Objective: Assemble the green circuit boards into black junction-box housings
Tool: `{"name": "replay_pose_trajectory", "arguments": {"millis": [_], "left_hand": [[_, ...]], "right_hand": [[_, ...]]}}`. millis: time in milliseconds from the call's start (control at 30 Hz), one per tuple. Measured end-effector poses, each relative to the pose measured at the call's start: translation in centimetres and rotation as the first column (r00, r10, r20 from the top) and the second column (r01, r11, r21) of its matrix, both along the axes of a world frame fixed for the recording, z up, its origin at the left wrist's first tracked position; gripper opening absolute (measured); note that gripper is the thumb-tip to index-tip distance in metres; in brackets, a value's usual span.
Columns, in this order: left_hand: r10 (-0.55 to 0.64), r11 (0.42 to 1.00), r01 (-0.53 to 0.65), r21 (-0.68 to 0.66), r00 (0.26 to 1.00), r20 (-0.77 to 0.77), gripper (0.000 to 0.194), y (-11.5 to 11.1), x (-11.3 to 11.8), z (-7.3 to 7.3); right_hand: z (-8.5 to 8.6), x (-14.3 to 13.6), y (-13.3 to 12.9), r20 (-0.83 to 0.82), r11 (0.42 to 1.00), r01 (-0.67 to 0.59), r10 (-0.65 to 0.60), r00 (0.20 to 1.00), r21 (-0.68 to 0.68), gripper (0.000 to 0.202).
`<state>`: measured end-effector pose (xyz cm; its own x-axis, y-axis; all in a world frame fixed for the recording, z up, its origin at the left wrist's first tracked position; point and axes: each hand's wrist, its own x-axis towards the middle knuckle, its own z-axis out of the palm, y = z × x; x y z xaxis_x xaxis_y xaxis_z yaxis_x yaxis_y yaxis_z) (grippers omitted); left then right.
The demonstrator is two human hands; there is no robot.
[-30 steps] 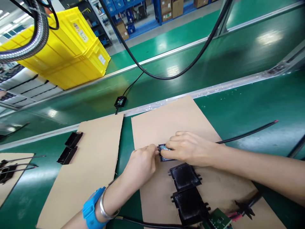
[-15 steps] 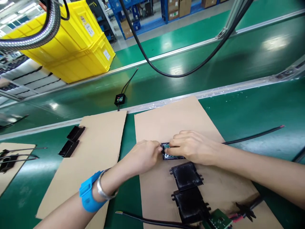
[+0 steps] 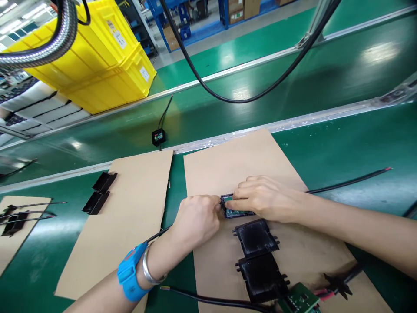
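A small black housing with a green circuit board (image 3: pixel 239 213) lies on a cardboard sheet (image 3: pixel 234 161). My right hand (image 3: pixel 267 198) grips it from above and right, with fingers over the board. At its left end my left hand (image 3: pixel 200 217) is closed, knuckles up, around what seems to be a black cable (image 3: pixel 159 234) that shows behind the wrist. The fingertips hide the exact hold. Another black cable (image 3: pixel 348 180) runs out to the right past my right hand. Nearer me lie two black plastic covers (image 3: pixel 256 238) and a bare green circuit board (image 3: pixel 299 298) with wires.
On the left cardboard (image 3: pixel 130 208) sit two black housings (image 3: pixel 96 202). A cabled unit (image 3: pixel 158 137) lies on the green conveyor (image 3: pixel 208 117) beyond the metal rail. Yellow crates (image 3: pixel 107 74) stand at the back left. A thick black cable (image 3: pixel 241 101) hangs overhead.
My left hand has turned and its wrist shifted right, so a stretch of cable now shows behind it. My right hand stays nearly still. The unit on the conveyor has moved left.
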<state>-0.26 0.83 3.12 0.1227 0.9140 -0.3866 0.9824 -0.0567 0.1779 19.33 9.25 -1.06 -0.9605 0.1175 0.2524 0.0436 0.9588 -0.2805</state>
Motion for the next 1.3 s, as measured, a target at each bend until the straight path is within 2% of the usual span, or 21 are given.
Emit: {"name": "replay_pose_trajectory", "arguments": {"millis": [167, 267, 367, 467, 533, 600, 667, 733, 867, 933, 1000, 1067, 1133, 1300], "left_hand": [[-0.019, 0.988, 0.03, -0.152, 0.997, 0.073, 0.022, 1.6, -0.1, 0.9], [0.048, 0.986, -0.038, -0.161, 0.997, 0.056, 0.023, 3.7, -2.7, 2.1], [0.251, 0.968, -0.252, -0.004, 0.967, -0.049, 0.035, 7.8, -7.7, 3.1], [0.508, 0.855, -0.474, 0.213, 0.847, -0.155, 0.045, 12.5, -12.9, 3.1], [0.606, 0.782, -0.544, 0.303, 0.777, -0.168, 0.04, 15.2, -15.3, 2.3], [0.629, 0.752, -0.55, 0.363, 0.763, -0.147, 0.036, 17.4, -16.4, 1.2], [0.597, 0.755, -0.511, 0.412, 0.795, -0.106, 0.035, 19.3, -16.3, 0.2], [0.516, 0.77, -0.437, 0.465, 0.855, -0.052, 0.04, 21.0, -15.1, -0.7], [0.208, 0.801, -0.193, 0.566, 0.977, 0.04, 0.066, 24.3, -10.8, -2.3], [0.054, 0.823, -0.072, 0.563, 0.997, 0.05, 0.071, 25.6, -8.5, -3.0], [-0.044, 0.855, 0.017, 0.518, 0.998, 0.04, 0.068, 26.5, -6.9, -3.8], [-0.083, 0.883, 0.064, 0.465, 0.996, 0.02, 0.057, 27.0, -6.2, -4.4], [-0.079, 0.899, 0.075, 0.43, 0.997, -0.009, 0.046, 27.0, -6.5, -4.6], [0.004, 0.911, 0.024, 0.413, 0.998, -0.067, 0.038, 24.7, -9.8, -4.0]], "right_hand": [[0.5, -0.3, -0.2, 0.018, 1.0, -0.015, 0.015, 1.0, 0.02, 0.019], [0.6, -0.5, -0.4, 0.025, 1.0, -0.001, 0.0, 1.0, 0.022, 0.02], [0.7, -0.5, -0.4, 0.04, 1.0, 0.011, -0.012, 0.999, 0.017, 0.02], [0.9, -0.7, -0.3, 0.046, 1.0, 0.025, -0.025, 0.999, -0.005, 0.017], [1.1, -0.8, -0.3, 0.056, 0.999, 0.036, -0.035, 0.998, -0.023, 0.013], [1.2, -0.9, -0.4, 0.064, 0.998, 0.046, -0.044, 0.997, -0.035, 0.013], [1.3, -1.0, -0.4, 0.062, 0.998, 0.054, -0.051, 0.997, -0.042, 0.014], [1.3, -1.0, -0.5, 0.059, 0.997, 0.056, -0.053, 0.997, -0.046, 0.014], [1.4, -0.9, -0.6, 0.049, 0.997, 0.061, -0.06, 0.997, -0.037, 0.015], [1.4, -0.9, -0.7, 0.038, 0.998, 0.064, -0.062, 0.997, -0.029, 0.015], [1.4, -0.9, -0.7, 0.031, 0.998, 0.065, -0.064, 0.997, -0.024, 0.015], [1.4, -0.9, -0.8, 0.025, 0.998, 0.067, -0.066, 0.997, -0.023, 0.015], [1.4, -0.9, -0.8, 0.022, 0.998, 0.067, -0.066, 0.998, -0.022, 0.014], [1.3, -0.9, -0.8, 0.023, 0.997, 0.07, -0.07, 0.997, -0.014, 0.016]]}}
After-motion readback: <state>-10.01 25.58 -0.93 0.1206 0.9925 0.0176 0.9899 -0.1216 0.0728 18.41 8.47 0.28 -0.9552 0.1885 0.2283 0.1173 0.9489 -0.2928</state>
